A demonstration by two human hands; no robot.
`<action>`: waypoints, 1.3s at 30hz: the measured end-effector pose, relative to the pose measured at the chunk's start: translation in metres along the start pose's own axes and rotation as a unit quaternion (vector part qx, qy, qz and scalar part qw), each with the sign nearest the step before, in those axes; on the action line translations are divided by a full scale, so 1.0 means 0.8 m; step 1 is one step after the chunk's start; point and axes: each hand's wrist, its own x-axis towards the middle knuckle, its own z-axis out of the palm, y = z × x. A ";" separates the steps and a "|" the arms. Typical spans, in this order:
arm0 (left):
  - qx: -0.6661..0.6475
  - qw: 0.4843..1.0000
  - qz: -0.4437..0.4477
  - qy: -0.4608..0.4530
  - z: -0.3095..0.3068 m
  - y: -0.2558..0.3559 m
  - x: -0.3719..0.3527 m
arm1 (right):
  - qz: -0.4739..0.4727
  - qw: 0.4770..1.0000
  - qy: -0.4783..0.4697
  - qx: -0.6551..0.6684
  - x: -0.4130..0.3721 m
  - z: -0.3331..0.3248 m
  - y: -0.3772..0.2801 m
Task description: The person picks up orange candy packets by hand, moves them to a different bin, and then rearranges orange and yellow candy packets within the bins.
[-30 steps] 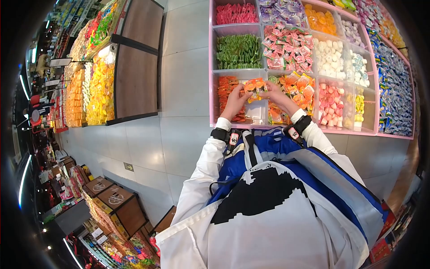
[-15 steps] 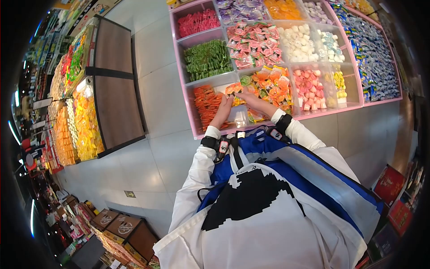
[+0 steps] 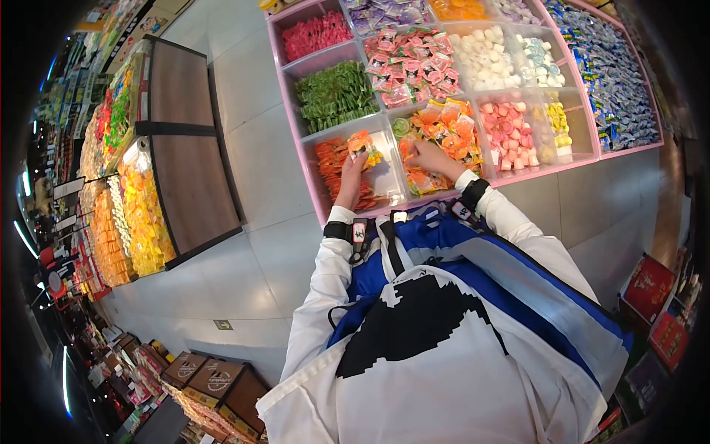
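Observation:
My left hand (image 3: 350, 180) is closed on orange candy packets (image 3: 362, 143), holding them above a clear-walled compartment. Below, thin orange-red packets (image 3: 330, 159) fill that compartment's left side, and its bare floor (image 3: 383, 164) shows on the right. Across the divider, my right hand (image 3: 433, 159) is curled closed over a heap of larger orange candy packets (image 3: 455, 133). Its fingertips touch the heap beside the divider, and I cannot make out what is between them. A green round packet (image 3: 401, 127) lies at that heap's back left.
The pink-edged display (image 3: 309, 181) also holds green packets (image 3: 336, 90), pink packets (image 3: 410, 63), white sweets (image 3: 486, 59) and pink-white sweets (image 3: 509, 133). Blue packets (image 3: 610, 81) fill a bin at right. A brown-sided candy stand (image 3: 185, 177) is to the left across grey floor tiles.
My hands were together above the left compartment and have moved apart. The left lifted orange packets to the left; the right went over the divider to the heap. The view shifted slightly.

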 end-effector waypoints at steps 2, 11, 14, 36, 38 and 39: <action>-0.017 1.000 0.005 0.020 -0.012 0.004 -0.004 | -0.064 0.996 0.008 -0.067 -0.009 0.003 0.025; -0.005 1.000 -0.004 0.020 -0.038 -0.006 -0.004 | -0.126 0.953 -0.012 -0.274 -0.026 0.023 0.033; 0.012 1.000 -0.024 0.013 -0.031 -0.001 -0.010 | -0.116 0.977 0.083 -0.158 -0.029 0.009 0.037; 0.044 0.998 -0.003 -0.038 0.020 0.024 -0.018 | -0.019 0.900 -0.060 0.432 -0.003 -0.025 -0.070; 0.022 1.000 -0.001 -0.011 0.012 0.013 -0.015 | -0.023 0.919 -0.085 0.385 -0.001 -0.025 -0.072; 0.022 1.000 0.000 -0.010 0.008 0.009 -0.014 | -0.024 0.919 -0.085 0.384 0.000 -0.026 -0.072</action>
